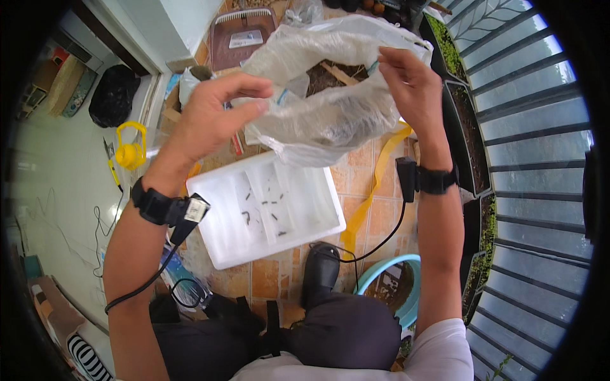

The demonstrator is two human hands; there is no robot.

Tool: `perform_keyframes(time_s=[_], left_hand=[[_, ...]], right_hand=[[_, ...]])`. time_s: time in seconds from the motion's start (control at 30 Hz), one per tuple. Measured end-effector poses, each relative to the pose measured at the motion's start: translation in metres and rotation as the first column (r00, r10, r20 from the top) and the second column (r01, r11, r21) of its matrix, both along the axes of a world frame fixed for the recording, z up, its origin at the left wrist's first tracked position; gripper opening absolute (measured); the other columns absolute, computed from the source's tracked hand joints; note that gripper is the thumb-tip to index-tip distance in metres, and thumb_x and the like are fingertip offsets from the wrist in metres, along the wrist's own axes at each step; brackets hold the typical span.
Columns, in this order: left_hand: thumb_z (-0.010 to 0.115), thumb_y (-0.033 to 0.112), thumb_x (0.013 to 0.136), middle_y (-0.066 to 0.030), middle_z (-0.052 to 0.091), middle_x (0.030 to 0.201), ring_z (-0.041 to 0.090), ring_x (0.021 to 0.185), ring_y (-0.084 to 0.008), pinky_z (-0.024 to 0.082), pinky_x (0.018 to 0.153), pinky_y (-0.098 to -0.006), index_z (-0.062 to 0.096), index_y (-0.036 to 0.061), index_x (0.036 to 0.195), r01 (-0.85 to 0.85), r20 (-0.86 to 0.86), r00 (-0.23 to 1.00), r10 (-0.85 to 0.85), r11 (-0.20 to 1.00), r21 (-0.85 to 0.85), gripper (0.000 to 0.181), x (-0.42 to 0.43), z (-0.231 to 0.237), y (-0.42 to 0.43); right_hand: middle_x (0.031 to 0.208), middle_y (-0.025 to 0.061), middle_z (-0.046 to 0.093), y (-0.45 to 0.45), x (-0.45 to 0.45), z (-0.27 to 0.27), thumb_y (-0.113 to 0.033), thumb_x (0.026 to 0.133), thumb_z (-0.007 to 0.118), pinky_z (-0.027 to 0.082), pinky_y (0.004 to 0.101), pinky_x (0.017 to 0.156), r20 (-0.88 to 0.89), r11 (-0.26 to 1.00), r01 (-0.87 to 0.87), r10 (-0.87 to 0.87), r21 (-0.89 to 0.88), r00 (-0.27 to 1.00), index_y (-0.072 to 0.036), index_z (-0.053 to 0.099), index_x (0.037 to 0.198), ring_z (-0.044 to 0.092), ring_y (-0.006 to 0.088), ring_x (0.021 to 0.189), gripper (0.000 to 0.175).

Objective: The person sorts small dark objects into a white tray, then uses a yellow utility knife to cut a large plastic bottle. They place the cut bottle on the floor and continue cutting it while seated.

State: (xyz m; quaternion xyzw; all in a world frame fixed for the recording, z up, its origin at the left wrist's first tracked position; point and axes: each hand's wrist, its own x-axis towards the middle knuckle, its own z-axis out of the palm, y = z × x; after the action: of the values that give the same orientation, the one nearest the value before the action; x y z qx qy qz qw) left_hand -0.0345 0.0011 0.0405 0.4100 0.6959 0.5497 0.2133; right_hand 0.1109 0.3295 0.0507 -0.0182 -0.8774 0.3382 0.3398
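A large translucent white plastic bag [324, 126] stands on the tiled floor with its mouth spread wide; dark soil-like matter and a flat strip, perhaps wood [340, 74], show inside. My left hand [214, 112] is at the bag's left rim, thumb and fingers apart, nothing seen between them. At the right rim is my right hand [412, 85], its fingers curled near the edge; whether they pinch the plastic cannot be told. Below the bag lies a white foam box [312, 197] with shallow compartments and small dark bits in it.
A light blue basin [410, 316] with brownish contents stands at my right knee. Yellow tape [364, 209] trails over the tiles. Planters [460, 124] line the railing. A yellow-capped clear bottle [129, 153] is at left, a brown plastic tray [240, 35] behind. Cables hang from both wrists.
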Motion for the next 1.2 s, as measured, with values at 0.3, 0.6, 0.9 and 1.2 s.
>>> perform_keyframes(time_s=[0.3,0.6,0.9,1.2], left_hand=[[0.070,0.009,0.090,-0.0110,0.073,0.102,0.071,0.095,-0.0231,0.056,0.083,-0.0363,0.072,0.0041,0.116,0.077,-0.116,0.982,-0.149,0.876,-0.475,0.026,0.046,-0.082,-0.138],[0.068,0.009,0.083,-0.0187,0.055,0.125,0.063,0.106,-0.0405,0.053,0.090,-0.0487,0.065,0.0022,0.125,-0.135,-0.375,0.907,-0.189,0.715,-0.686,0.043,0.125,-0.134,-0.227],[0.071,0.014,0.084,-0.0253,0.047,0.146,0.060,0.120,-0.0447,0.051,0.101,-0.0495,0.058,0.0002,0.138,-0.269,-0.332,0.942,0.036,0.671,-0.690,0.057,0.124,-0.138,-0.245],[0.069,0.014,0.079,-0.0285,0.072,0.108,0.069,0.105,-0.0447,0.055,0.089,-0.0506,0.061,-0.0023,0.131,-0.384,-0.253,0.909,0.331,0.434,-0.815,0.055,0.081,-0.109,-0.268]], right_hand=[[0.085,0.0081,0.072,-0.073,0.134,-0.106,-0.008,0.095,0.074,0.054,0.0253,0.071,0.322,0.680,0.296,-0.093,-0.671,0.942,0.004,0.072,0.109,0.067,0.0110,0.076,0.018],[0.089,0.0270,0.074,-0.105,0.154,-0.229,-0.029,0.079,0.079,0.058,0.0499,0.076,0.825,0.997,0.062,0.004,-0.047,0.564,0.004,0.067,0.113,0.073,0.0455,0.084,0.049],[0.083,0.0282,0.071,-0.119,0.134,-0.203,-0.021,0.077,0.074,0.057,0.0503,0.071,0.850,0.994,-0.063,0.106,-0.086,0.516,0.006,0.063,0.102,0.070,0.0474,0.079,0.038],[0.082,0.0255,0.071,-0.142,0.112,-0.185,-0.020,0.076,0.076,0.057,0.0463,0.068,0.819,0.977,-0.155,0.208,-0.147,0.534,0.004,0.061,0.108,0.071,0.0400,0.073,0.043]])
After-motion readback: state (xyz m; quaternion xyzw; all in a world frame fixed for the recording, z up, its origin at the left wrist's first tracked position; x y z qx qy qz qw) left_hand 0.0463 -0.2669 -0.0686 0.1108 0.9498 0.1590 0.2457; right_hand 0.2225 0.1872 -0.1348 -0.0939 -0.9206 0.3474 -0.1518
